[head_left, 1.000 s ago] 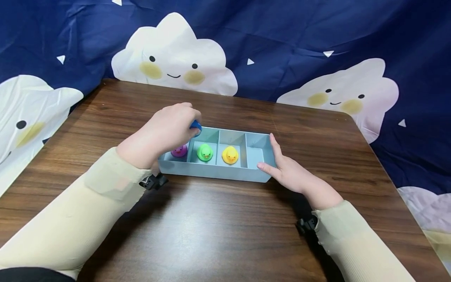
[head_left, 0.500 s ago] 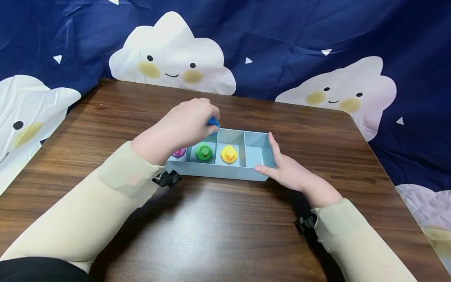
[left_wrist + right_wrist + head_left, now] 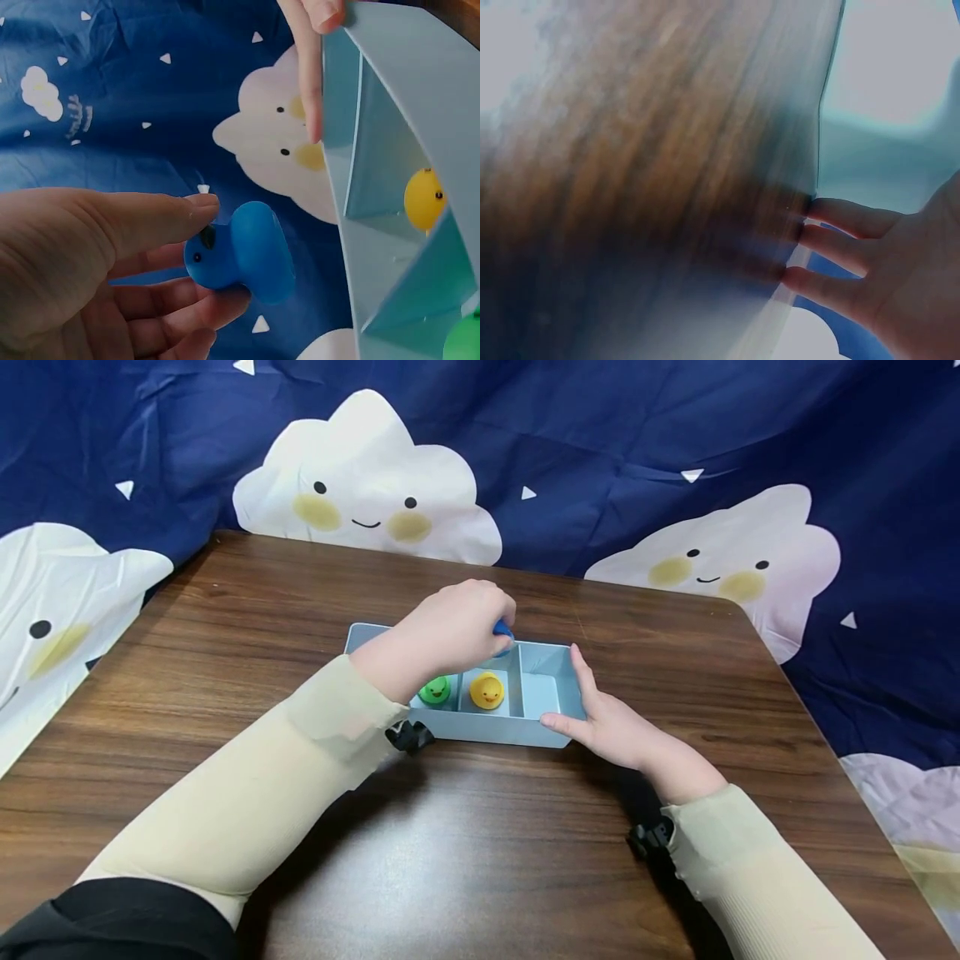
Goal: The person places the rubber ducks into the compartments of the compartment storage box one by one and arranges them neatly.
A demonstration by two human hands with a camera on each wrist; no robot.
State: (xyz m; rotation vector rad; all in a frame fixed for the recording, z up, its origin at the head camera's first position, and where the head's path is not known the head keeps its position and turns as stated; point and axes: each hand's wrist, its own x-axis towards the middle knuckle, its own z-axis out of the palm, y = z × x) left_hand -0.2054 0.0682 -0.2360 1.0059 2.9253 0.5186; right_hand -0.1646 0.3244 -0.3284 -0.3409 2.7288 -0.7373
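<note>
My left hand [image 3: 450, 631] pinches a blue toy duck [image 3: 259, 251] between thumb and fingers, above the back rim of the pale blue divided box [image 3: 480, 727]. In the box, a yellow duck [image 3: 487, 691] sits in the compartment left of the rightmost one. A green duck [image 3: 435, 692] sits one compartment further left, partly behind the left wrist. The leftmost compartment is mostly hidden by the left arm. My right hand [image 3: 618, 727] rests against the box's right end, thumb at the front rim and index finger straight along the side.
The box stands on a brown wood-grain table [image 3: 450, 843]. Behind it hangs a dark blue cloth [image 3: 555, 427] printed with white clouds. The rightmost compartment [image 3: 542, 693] shows no duck.
My left hand has carried the blue duck rightward along the back of the box. Its arm now hides the purple duck seen earlier in the leftmost compartment. My right hand stays in place.
</note>
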